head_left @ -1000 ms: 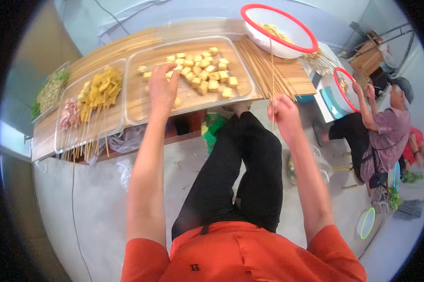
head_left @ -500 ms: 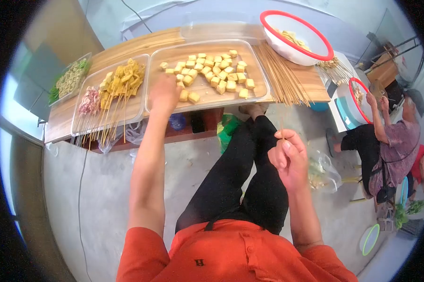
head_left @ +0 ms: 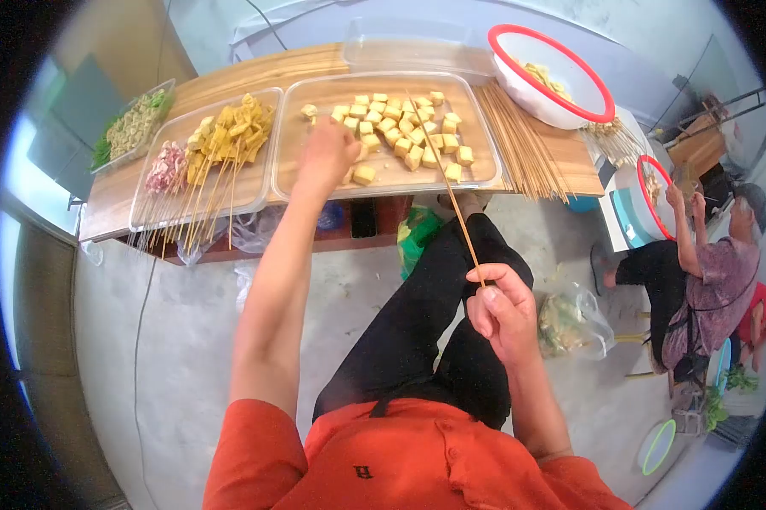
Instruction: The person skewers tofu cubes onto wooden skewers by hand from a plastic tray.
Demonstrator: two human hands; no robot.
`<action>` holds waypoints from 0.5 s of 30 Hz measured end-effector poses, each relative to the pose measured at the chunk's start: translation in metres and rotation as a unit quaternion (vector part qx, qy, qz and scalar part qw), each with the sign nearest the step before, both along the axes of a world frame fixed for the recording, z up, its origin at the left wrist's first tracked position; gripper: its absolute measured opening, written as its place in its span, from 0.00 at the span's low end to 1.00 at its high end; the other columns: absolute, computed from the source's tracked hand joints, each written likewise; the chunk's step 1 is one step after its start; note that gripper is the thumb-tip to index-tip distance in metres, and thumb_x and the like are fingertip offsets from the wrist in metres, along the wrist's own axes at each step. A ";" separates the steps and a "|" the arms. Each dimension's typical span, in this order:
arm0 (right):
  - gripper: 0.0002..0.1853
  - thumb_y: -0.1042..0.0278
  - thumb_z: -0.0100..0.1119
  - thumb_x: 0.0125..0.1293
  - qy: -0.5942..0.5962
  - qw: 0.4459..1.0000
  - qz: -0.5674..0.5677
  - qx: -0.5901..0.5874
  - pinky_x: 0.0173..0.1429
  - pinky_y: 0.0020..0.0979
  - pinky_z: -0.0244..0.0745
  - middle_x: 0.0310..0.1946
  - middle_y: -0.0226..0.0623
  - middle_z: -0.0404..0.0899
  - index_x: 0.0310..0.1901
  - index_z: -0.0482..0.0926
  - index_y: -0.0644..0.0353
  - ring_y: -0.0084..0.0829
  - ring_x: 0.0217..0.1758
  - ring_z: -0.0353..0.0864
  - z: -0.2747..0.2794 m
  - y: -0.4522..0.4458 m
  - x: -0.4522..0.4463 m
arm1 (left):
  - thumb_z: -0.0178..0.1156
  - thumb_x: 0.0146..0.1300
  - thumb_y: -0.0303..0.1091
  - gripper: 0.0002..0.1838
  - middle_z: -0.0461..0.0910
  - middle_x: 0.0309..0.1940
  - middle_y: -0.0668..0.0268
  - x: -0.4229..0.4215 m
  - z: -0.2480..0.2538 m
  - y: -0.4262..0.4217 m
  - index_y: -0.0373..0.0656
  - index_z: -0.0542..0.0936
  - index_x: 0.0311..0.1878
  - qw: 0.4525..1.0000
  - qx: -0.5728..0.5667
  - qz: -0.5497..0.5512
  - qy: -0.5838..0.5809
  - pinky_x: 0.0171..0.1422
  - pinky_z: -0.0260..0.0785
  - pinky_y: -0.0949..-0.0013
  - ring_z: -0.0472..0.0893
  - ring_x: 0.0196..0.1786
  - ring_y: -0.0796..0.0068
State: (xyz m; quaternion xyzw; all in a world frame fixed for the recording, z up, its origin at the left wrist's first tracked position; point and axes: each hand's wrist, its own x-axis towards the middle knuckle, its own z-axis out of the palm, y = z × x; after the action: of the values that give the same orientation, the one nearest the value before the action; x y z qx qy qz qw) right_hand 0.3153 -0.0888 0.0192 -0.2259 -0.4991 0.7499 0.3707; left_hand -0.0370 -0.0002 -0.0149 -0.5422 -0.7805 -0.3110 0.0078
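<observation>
While the right hand (head_left: 503, 313) pinches the lower end of a thin wooden stick (head_left: 457, 206) between thumb and fingertips, the stick slants toward eleven o'clock, its far end seen across the large clear tray (head_left: 298, 140); whether it touches anything there, I cannot tell. At ten o'clock from that grip, the left hand (head_left: 327, 153) reaches into the same tray, fingers curled among the pale yellow cubes (head_left: 402, 146); I cannot tell whether it holds one. Most cubes lie loose toward three o'clock of those fingers.

At nine o'clock, a smaller tray (head_left: 260, 183) holds sticks loaded with yellow pieces (head_left: 243, 127) and pinkish pieces (head_left: 166, 167); at its ten o'clock sits a tray with greens (head_left: 132, 127). Bare sticks (head_left: 523, 140) lie at the large tray's three o'clock, a red-rimmed bowl (head_left: 523, 95) at its two. Farther off, at three o'clock from the right hand, another person (head_left: 714, 272) sits.
</observation>
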 end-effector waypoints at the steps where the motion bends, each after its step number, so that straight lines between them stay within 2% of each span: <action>1: 0.13 0.71 0.48 0.72 -0.010 1.000 -0.004 0.008 0.22 0.19 0.53 0.15 0.23 0.64 0.53 0.73 0.66 0.14 0.15 0.58 0.001 0.000 -0.001 | 0.67 0.55 0.40 0.11 0.75 0.47 0.50 -0.004 0.002 0.002 0.42 0.84 0.34 1.000 0.001 0.000 -0.001 0.56 0.72 0.55 0.78 0.50 0.52; 3: 0.13 0.71 0.48 0.72 -0.030 1.000 -0.008 0.001 0.21 0.19 0.53 0.15 0.23 0.65 0.55 0.73 0.66 0.14 0.15 0.59 0.000 0.003 -0.005 | 0.68 0.53 0.38 0.11 0.77 0.44 0.52 -0.008 0.005 0.006 0.40 0.84 0.32 0.992 0.115 -0.021 -0.037 0.54 0.70 0.57 0.78 0.50 0.54; 4: 0.14 0.71 0.48 0.72 -0.050 0.999 -0.008 -0.008 0.21 0.19 0.53 0.15 0.22 0.65 0.56 0.73 0.66 0.13 0.15 0.59 0.000 0.001 -0.006 | 0.68 0.53 0.38 0.11 0.77 0.44 0.52 -0.002 0.001 0.001 0.40 0.84 0.32 0.993 0.111 -0.020 -0.042 0.54 0.70 0.57 0.78 0.50 0.54; 6: 0.15 0.72 0.48 0.72 -0.075 0.997 -0.010 0.014 0.21 0.19 0.52 0.16 0.22 0.65 0.56 0.73 0.66 0.13 0.15 0.59 -0.002 0.003 -0.012 | 0.68 0.53 0.38 0.10 0.77 0.45 0.54 0.008 0.004 -0.003 0.41 0.85 0.33 0.999 0.002 -0.009 0.037 0.54 0.71 0.56 0.79 0.50 0.54; 10: 0.15 0.72 0.48 0.71 -0.106 0.994 -0.024 0.013 0.20 0.19 0.52 0.16 0.21 0.65 0.57 0.73 0.65 0.12 0.15 0.58 -0.008 0.001 -0.018 | 0.68 0.55 0.41 0.13 0.76 0.48 0.54 0.018 0.018 -0.011 0.42 0.85 0.38 0.995 -0.054 -0.027 0.076 0.54 0.72 0.54 0.79 0.51 0.52; 12: 0.15 0.72 0.48 0.71 -0.105 0.994 -0.025 0.010 0.20 0.19 0.52 0.15 0.21 0.65 0.57 0.73 0.65 0.13 0.15 0.58 -0.013 0.003 -0.019 | 0.68 0.55 0.41 0.14 0.76 0.48 0.54 0.022 0.025 -0.011 0.41 0.85 0.39 0.987 -0.121 -0.062 0.089 0.53 0.72 0.54 0.79 0.51 0.53; 15: 0.15 0.72 0.48 0.71 -0.113 0.993 -0.037 -0.008 0.20 0.19 0.52 0.15 0.21 0.64 0.57 0.74 0.65 0.13 0.15 0.58 -0.017 0.002 -0.021 | 0.68 0.54 0.40 0.13 0.78 0.45 0.55 0.020 0.011 -0.007 0.42 0.84 0.39 0.986 -0.057 -0.107 0.115 0.51 0.73 0.53 0.80 0.48 0.51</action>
State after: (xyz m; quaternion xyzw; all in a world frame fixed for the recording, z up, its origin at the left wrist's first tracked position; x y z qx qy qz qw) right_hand 0.2941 -0.0868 0.0025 -0.3302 -0.5231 0.7095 0.3377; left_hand -0.0170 -0.0071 -0.0035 -0.6544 -0.7283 -0.2004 0.0331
